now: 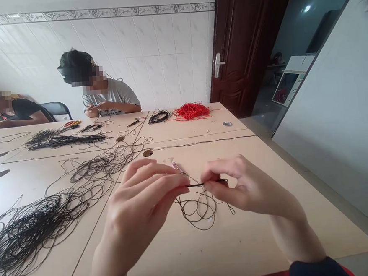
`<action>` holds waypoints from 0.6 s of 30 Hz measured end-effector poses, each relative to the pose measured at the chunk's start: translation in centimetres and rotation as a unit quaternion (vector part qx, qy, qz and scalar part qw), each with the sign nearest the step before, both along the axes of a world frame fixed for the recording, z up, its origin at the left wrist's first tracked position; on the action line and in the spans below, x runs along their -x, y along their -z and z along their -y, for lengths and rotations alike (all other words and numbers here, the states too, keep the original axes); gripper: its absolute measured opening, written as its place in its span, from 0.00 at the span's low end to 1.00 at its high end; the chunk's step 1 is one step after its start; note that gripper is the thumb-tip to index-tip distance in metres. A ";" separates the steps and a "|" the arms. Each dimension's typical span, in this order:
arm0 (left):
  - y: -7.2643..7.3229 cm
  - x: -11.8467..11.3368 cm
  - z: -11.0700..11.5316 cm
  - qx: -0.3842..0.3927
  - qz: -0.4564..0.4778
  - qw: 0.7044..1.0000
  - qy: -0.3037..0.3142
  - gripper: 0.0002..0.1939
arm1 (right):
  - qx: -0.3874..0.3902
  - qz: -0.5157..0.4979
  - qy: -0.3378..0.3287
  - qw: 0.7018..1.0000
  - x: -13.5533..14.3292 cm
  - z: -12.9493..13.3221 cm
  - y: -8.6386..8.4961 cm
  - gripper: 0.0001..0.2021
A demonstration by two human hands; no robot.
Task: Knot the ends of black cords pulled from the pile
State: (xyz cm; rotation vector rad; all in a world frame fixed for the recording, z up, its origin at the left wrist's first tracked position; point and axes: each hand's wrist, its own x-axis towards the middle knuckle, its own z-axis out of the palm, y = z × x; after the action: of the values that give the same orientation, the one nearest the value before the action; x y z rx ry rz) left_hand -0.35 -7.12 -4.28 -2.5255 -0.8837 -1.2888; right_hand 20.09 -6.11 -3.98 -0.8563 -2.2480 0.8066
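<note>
My left hand [150,195] pinches a black cord [195,185] between thumb and fingers, just above the table. A short stretch of the cord runs across to my right hand [234,183], which pinches it too, with a small dark bundle of loops at its fingers. Loose coils of thin black cord [200,214] hang or lie below and between the hands. Behind my left fingertips is a small pink and silver tool [177,168], partly hidden by the hand.
Tangled black cord [35,224] spreads over the left of the wooden table [303,226]. Farther back are a black cord bundle [64,140], scissors [71,125], a black coil [159,116] and red cord [192,111]. Two people sit at the far side.
</note>
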 end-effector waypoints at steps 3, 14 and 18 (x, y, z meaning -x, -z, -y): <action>-0.2 0.4 0.4 -0.009 -0.021 1.000 0.011 0.12 | 0.002 -0.008 -0.002 1.000 0.1 -0.1 0.1 0.04; 1.0 -0.7 -0.7 0.097 0.117 0.986 0.066 0.15 | -0.042 -0.038 -0.085 0.995 0.5 -0.6 0.4 0.06; 1.5 -1.1 -1.7 0.168 0.171 0.966 0.093 0.11 | -0.066 -0.108 -0.079 0.989 0.5 -0.7 0.4 0.04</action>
State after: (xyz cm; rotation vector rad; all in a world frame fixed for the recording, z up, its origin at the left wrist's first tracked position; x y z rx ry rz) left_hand 0.80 -5.45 -5.77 -2.7411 -1.0269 -1.8139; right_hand 19.58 -5.45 -4.34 -0.5095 -2.1662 0.7721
